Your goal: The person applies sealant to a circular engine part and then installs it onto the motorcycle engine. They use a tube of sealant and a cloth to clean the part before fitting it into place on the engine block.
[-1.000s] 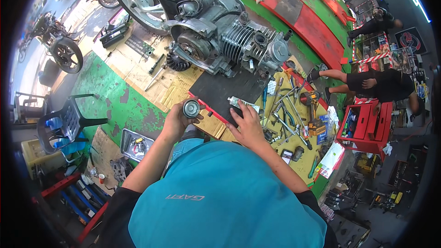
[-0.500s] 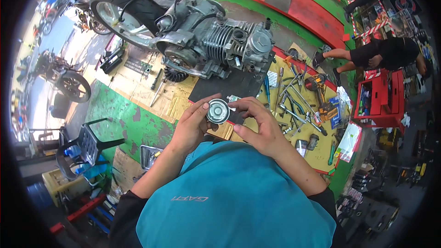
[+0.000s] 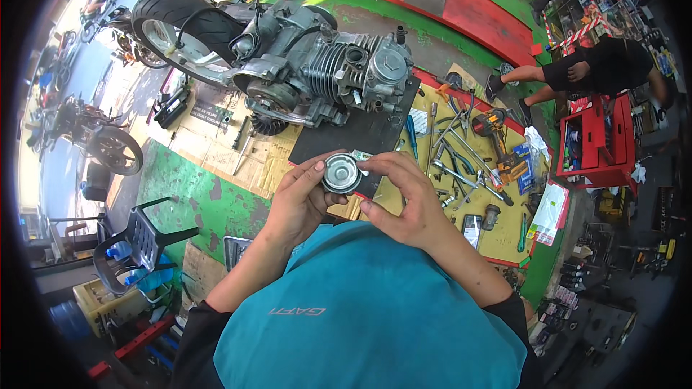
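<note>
In my left hand (image 3: 297,191) is a round, silvery metal cup-shaped part (image 3: 341,173), with a raised ring inside it. My thumb lies on its rim while the other fingers wrap beneath. Beside it, my right hand (image 3: 407,198) has its thumb and fingers apart, and its index fingertip is at or very near the part's right rim. A small pale packet or tube (image 3: 362,155) shows just past that fingertip; whether it is touched cannot be made out. Beyond my hands an engine (image 3: 328,65) with a rear wheel (image 3: 187,32) lies on cardboard and a black mat (image 3: 328,140).
To the right, wrenches, pliers and a yellow-black power tool (image 3: 497,144) lie on a yellow board (image 3: 461,234) with a phone (image 3: 471,227). A red tool cabinet (image 3: 598,140) stands farther right, near a person (image 3: 598,75). At left are a dark plastic chair (image 3: 148,234) and a motorcycle (image 3: 97,137).
The surroundings have shifted a little to the left in the picture. My left hand keeps its hold on the round part, and my right index finger sits slightly closer to its rim.
</note>
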{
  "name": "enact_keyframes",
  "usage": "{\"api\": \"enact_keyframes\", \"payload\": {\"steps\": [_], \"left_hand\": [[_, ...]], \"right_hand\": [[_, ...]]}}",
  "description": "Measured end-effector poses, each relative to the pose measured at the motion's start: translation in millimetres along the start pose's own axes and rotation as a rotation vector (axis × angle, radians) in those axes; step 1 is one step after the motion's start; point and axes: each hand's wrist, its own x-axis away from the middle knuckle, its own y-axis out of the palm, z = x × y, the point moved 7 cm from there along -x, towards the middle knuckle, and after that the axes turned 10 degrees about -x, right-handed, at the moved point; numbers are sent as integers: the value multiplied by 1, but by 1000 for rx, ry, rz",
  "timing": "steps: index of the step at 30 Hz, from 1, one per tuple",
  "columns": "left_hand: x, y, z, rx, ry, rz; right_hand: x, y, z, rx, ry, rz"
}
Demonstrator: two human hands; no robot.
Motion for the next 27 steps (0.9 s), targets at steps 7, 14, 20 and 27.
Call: {"api": "enact_keyframes", "payload": {"steps": [7, 14, 20, 27], "left_hand": [[2, 2, 2, 42, 15, 32], [3, 1, 5, 21, 63, 32], [0, -3, 6, -12, 140, -3], [-4, -11, 7, -5, 217, -27]], "right_hand": [[2, 3, -20, 313, -131, -1], [3, 2, -26, 345, -104, 13], [5, 1, -38, 381, -117, -2], [8, -16, -26, -182, 101, 41]]}}
